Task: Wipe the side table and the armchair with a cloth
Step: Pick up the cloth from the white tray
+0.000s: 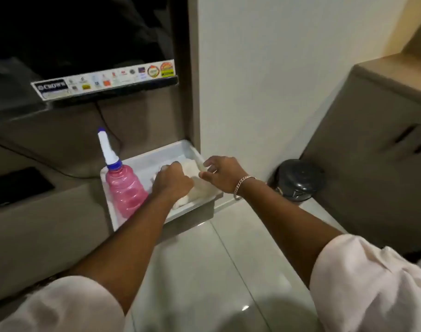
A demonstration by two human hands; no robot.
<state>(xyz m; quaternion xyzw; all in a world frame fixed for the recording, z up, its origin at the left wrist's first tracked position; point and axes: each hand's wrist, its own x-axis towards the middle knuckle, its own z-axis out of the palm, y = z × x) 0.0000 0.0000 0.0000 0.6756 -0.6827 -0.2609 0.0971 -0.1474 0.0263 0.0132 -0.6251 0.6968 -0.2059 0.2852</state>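
1. Cloth point(195, 188) lies crumpled in the right half of a white tray point(156, 156), which sits on the floor tiles point(216, 259) against the base of a white wall panel point(252, 80). White on white, blurred; I cannot make out its edges cleanly.

2. Left hand point(172, 180), my left grip, is curled down onto the cloth, knuckles up. It looks bunched around fabric, but the fingertips are hidden, so I cannot tell whether it really has hold.

3. Right hand point(222, 174), bracelet point(243, 185) at the wrist, hovers at the tray's right edge, grip half spread, thumb and fingers apart, holding nothing that I can see; it may be brushing the cloth's far corner.

4. Pink spray bottle point(125, 188) stands upright in the tray's left part, just beside the left forearm.

5. Step in hand, as I judge it: fetching the cloth. No wiping is started; neither side table nor armchair is in view.

6. To do it well: gather the whole cloth into one hand, lift straight up, and let the trailing corners clear the tray rim before turning away.

7. Risk: the left forearm passes close to the bottle, so a sideways pull could topple it. Keep the elbow out to the right.

8. Free hand could take the bottle if spray is wanted.
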